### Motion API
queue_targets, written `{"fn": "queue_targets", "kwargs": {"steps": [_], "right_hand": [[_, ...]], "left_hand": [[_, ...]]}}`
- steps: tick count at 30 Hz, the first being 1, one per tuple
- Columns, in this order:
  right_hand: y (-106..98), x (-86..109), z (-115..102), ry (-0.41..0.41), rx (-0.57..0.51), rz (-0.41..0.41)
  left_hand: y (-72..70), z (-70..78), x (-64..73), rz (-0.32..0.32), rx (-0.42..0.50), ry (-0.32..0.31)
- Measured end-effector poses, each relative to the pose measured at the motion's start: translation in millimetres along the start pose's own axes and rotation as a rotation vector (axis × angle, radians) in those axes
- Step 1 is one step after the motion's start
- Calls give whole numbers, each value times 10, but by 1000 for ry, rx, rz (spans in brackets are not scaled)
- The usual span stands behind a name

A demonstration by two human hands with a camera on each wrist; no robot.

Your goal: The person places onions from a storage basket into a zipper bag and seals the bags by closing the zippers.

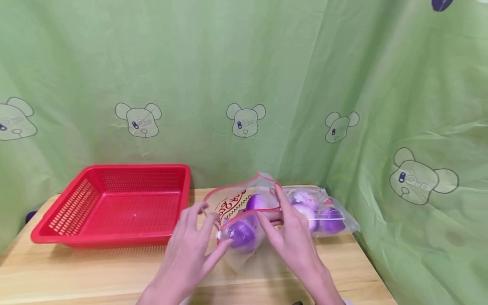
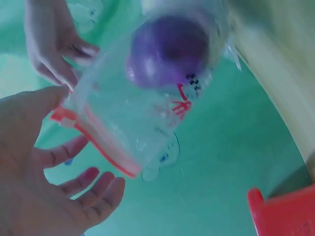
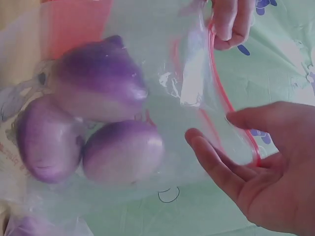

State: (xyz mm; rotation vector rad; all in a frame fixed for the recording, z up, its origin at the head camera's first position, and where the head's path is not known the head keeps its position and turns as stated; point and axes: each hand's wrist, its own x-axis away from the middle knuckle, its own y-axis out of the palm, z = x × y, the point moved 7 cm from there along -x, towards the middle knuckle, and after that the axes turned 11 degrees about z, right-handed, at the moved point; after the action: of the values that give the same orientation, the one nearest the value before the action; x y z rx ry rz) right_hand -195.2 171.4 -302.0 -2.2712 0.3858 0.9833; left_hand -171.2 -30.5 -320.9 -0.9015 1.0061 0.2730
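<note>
A clear zip bag point(image 1: 232, 203) with a red zip and red lettering stands with its mouth apart between the hands. Inside lie purple onions point(image 1: 242, 233); the right wrist view shows three of them point(image 3: 123, 152) through the plastic. My right hand point(image 1: 295, 237) holds the bag's rim at the right, thumb on the near edge and fingers behind it. At the other end of the rim is my left hand point(image 1: 188, 245), fingers spread and loosely bent. Its thumb touches the zip's corner in the left wrist view, while the other fingers point(image 2: 106, 196) stay apart from the plastic.
A red plastic basket point(image 1: 133, 241) stands on the wooden table point(image 1: 99, 279) at the left, its inside bare. Behind my right hand lies a second clear bag point(image 1: 348, 218) with several purple and pale round vegetables. A green curtain point(image 1: 213, 63) printed with bear heads hangs behind the table.
</note>
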Motion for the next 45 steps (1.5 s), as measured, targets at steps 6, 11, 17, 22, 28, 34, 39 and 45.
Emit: {"fn": "queue_targets", "kwargs": {"steps": [6,11,17,22,28,34,39,45], "right_hand": [[9,5,-29,39,8,68],[-71,1,-33,-14,145,20],[-283,-137,-94,-218,174,78],[-310,-200,-191,-362,40,-39],[-316,-224,-60,-320,183,-235],[-454,-275,-15,-269,163,-186],[-469,-322,-479,-343,-20,-68],[-11,-234,-1189,-602,-31,-163]], "left_hand": [[-73,-168,-22,27,-11,-88],[-147,-176,-57,62,96,-88],[-514,-303,-167,277,213,-96],[-707,-464,-218,358,318,-154],[-817,-696,-233,387,433,-246],[-710,-638,-203,342,531,-267],[-677,-426,-199,365,543,-194],[-699,-233,-200,370,469,-65]]}}
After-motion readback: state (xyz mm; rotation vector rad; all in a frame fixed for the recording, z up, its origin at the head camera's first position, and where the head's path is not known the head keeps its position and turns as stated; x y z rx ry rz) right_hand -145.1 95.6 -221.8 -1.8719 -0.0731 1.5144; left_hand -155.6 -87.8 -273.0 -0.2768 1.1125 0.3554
